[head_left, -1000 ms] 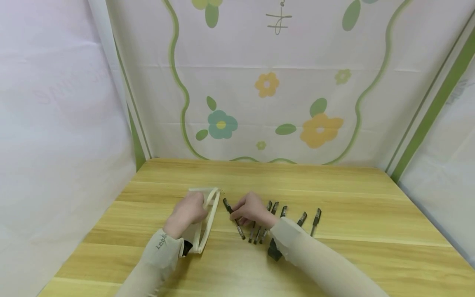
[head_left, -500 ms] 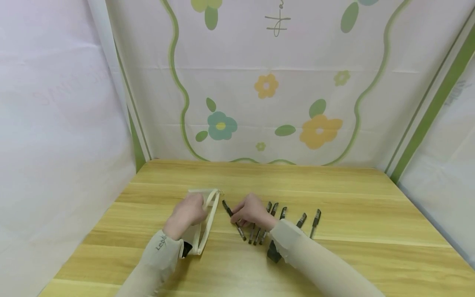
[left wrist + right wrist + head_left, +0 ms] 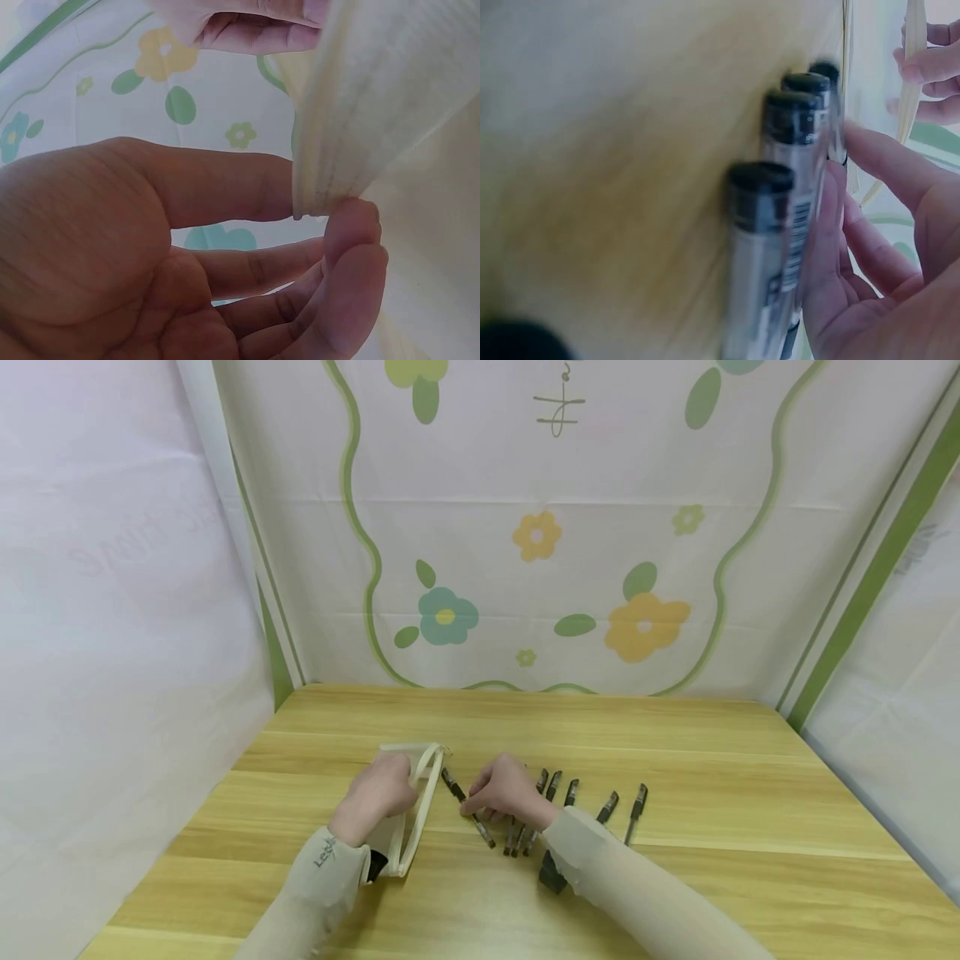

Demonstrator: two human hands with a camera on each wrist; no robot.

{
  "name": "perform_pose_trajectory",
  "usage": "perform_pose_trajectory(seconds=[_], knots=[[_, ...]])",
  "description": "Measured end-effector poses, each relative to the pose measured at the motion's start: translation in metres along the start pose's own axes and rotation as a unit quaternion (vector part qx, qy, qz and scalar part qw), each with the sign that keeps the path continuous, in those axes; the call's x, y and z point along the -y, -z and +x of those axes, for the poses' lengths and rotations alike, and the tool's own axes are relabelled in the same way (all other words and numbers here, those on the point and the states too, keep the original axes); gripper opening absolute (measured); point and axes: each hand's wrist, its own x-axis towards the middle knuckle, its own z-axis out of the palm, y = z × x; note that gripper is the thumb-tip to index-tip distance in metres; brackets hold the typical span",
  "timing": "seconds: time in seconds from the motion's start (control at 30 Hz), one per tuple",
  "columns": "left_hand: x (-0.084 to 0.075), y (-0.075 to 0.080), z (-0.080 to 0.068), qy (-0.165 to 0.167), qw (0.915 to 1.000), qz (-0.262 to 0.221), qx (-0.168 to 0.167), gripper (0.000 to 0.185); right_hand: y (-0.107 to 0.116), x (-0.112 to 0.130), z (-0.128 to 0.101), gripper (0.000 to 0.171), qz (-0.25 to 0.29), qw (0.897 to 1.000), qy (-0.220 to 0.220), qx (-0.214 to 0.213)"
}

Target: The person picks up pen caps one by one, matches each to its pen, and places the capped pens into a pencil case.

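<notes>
A cream fabric pouch (image 3: 411, 827) lies on the wooden table (image 3: 675, 760) with its mouth held apart. My left hand (image 3: 397, 783) grips its upper rim; the left wrist view shows that rim (image 3: 360, 112) pinched between thumb and fingers. Just right of the pouch, my right hand (image 3: 474, 806) pinches a black-capped pen (image 3: 454, 786) that points at the pouch mouth. In the right wrist view my fingers (image 3: 870, 225) lie along the pens (image 3: 795, 150). Part of the held pen is hidden under my hand.
Several more black-capped pens (image 3: 606, 807) lie side by side to the right of my right hand. A dark object (image 3: 552, 872) sits by my right sleeve. Flower-printed cloth walls (image 3: 540, 535) close in the table on three sides.
My right hand has slid the pinched pen a little left, its cap end nearer the pouch mouth. The left hand and pouch have stayed put.
</notes>
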Motion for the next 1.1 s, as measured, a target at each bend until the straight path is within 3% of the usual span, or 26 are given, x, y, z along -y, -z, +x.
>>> perform_pose_trajectory(seconds=[0.33, 0.5, 0.63, 0.8, 0.9, 1.1], knots=[[0.000, 0.001, -0.001, -0.001, 1.0000, -0.005, 0.000, 0.014, -0.001, 0.000, 0.001, 0.014, -0.079, 0.997, 0.024, -0.012], [0.001, 0.000, 0.000, 0.002, 1.0000, -0.008, -0.002, 0.014, 0.008, -0.002, 0.000, 0.003, -0.008, 1.000, -0.006, 0.002], [0.001, 0.001, 0.000, 0.005, 1.0000, -0.006, -0.001, 0.014, 0.015, -0.002, -0.002, 0.014, 0.052, 0.998, -0.020, 0.009], [0.001, 0.002, 0.000, 0.009, 1.0000, 0.001, -0.003, 0.014, 0.017, 0.000, -0.007, 0.020, 0.084, 0.996, -0.017, 0.008], [0.001, 0.002, -0.001, 0.009, 0.9999, 0.004, -0.004, 0.014, 0.015, 0.003, -0.011, 0.021, 0.088, 0.996, -0.002, -0.014], [0.000, 0.004, 0.000, 0.011, 0.9998, -0.015, -0.006, 0.013, 0.012, 0.011, -0.023, 0.017, 0.059, 0.991, 0.060, -0.099]])
